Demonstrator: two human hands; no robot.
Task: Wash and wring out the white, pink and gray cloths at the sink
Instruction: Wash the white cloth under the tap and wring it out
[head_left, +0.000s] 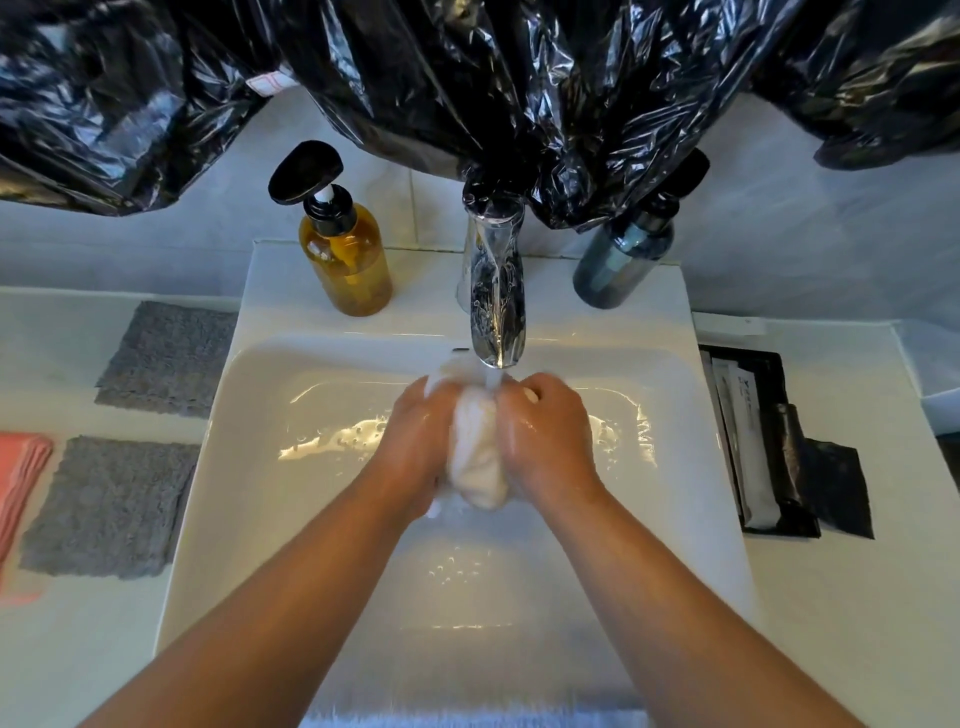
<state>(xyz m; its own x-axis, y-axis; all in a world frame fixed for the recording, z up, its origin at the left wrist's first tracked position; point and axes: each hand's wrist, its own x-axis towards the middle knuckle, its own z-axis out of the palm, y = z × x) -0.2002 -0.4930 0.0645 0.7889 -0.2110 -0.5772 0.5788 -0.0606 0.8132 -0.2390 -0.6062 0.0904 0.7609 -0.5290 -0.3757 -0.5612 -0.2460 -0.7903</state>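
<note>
A bunched, wet white cloth (477, 457) is held over the white sink (270, 467), right under the chrome tap (496, 291), from which water runs onto it. My left hand (415, 441) grips its left side and my right hand (545, 436) grips its right side, fingers curled round it. Two gray cloths lie flat on the counter to the left, one farther back (166, 358) and one nearer (109, 506). A pink cloth (18, 483) lies folded at the far left edge.
An amber pump bottle (343, 244) stands left of the tap and a dark blue-gray bottle (623, 260) right of it. Black plastic sheeting (467, 78) hangs above. A black tray with packets (758, 441) sits on the right counter. A pale towel edge (467, 719) lies at the bottom.
</note>
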